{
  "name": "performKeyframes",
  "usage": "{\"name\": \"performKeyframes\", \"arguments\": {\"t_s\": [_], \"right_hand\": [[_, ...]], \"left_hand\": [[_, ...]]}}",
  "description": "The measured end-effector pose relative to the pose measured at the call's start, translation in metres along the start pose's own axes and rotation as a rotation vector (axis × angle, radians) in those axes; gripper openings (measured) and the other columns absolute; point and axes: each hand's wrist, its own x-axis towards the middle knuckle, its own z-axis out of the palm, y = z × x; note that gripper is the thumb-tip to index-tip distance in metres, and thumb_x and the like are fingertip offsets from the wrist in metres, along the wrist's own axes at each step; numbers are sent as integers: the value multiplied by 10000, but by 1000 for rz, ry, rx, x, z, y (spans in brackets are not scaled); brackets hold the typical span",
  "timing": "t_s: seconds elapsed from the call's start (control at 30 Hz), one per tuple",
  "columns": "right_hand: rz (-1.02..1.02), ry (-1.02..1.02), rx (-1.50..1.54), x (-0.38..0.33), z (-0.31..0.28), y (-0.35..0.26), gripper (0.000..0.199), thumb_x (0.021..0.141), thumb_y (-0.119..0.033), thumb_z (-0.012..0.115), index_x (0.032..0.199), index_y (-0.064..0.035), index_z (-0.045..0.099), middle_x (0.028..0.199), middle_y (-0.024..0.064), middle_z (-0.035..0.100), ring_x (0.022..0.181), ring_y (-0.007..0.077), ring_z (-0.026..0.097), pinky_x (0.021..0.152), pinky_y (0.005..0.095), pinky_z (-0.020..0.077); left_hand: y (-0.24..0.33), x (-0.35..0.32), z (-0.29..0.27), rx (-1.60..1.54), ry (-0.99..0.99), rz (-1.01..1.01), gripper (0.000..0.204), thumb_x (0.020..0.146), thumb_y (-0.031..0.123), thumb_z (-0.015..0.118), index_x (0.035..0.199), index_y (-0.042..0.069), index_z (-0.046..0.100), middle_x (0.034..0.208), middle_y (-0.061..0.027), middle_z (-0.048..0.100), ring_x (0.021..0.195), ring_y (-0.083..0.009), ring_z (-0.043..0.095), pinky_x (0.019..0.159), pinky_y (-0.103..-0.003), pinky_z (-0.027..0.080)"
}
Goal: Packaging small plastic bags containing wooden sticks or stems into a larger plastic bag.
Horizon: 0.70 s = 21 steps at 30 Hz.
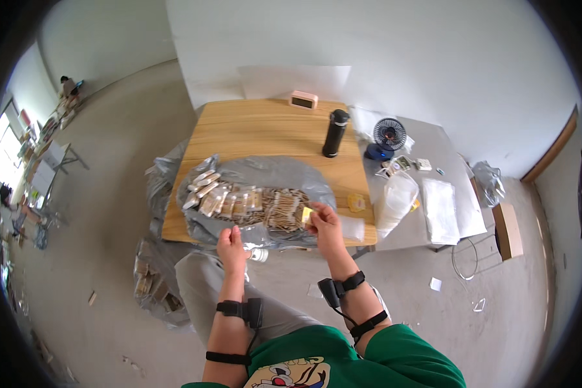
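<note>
My right hand (324,223) holds a small yellow-tan packet (307,215) at the near right edge of a grey plastic bag (265,173) spread on the wooden table (258,126). Several small tan packets (246,204) lie in rows on that bag. My left hand (231,244) hovers at the near edge of the bag with fingers curled; whether it pinches the plastic I cannot tell. Both wrists carry black straps.
A black bottle (334,133) and a pink clock (303,99) stand at the table's far side. A grey side table (433,161) to the right bears a small fan (388,136), clear bags (441,210) and small items. Grey bags of packets (152,284) sit on the floor at left.
</note>
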Motion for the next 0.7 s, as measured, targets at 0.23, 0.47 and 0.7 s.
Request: {"name": "performKeyframes", "arguments": {"t_s": [0.23,0.47,0.7], "right_hand": [[-428,513,-874,78,-142,30,107,858,-55,540,954,-22,573,821,101,608,656,200,591,599,318,475],[-194,498,-1210,115,-157,17,157,833,-82,516,944,-11,603,1005,189,603,916,348,602,784,420,474],[-178,425,-1606,98,-143,-1,140,810,-84,568,934,-52,623,1059,141,571,925,331,594,741,383,508]], "left_hand": [[-8,-19,31,-144,-121,-142,341,906,249,565,696,1,461,582,-43,417,549,-143,348,507,-308,335],[23,-36,31,-57,-210,13,319,894,220,587,690,10,460,581,-13,407,557,-102,354,505,-280,324],[45,-42,51,-253,-364,-122,308,914,217,565,688,33,466,565,25,413,533,-55,353,481,-238,298]]}}
